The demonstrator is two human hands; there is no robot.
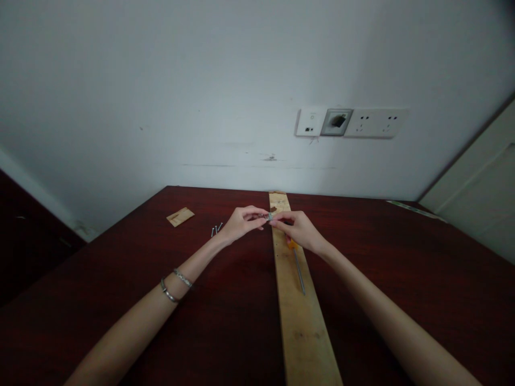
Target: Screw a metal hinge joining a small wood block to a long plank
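Above the far part of a long wooden plank [300,321], my two hands meet fingertip to fingertip. My left hand [243,222] is closed in a pinch, and so is my right hand [300,228]. Between them is a small shiny metal piece [269,216], too small to make out in kind. A screwdriver [298,268] with an orange handle sticks out under my right hand, its shaft pointing back toward me over the plank. The handle's upper part is hidden by the hand, and I cannot tell whether the hidden fingers grip it.
Several screws [216,230] lie on the dark red table [225,321] left of my left hand. Farther left is a small flat piece of wood [181,216]. Behind the table stands a white wall with sockets [376,123]. A thin strip [414,209] lies at the back right.
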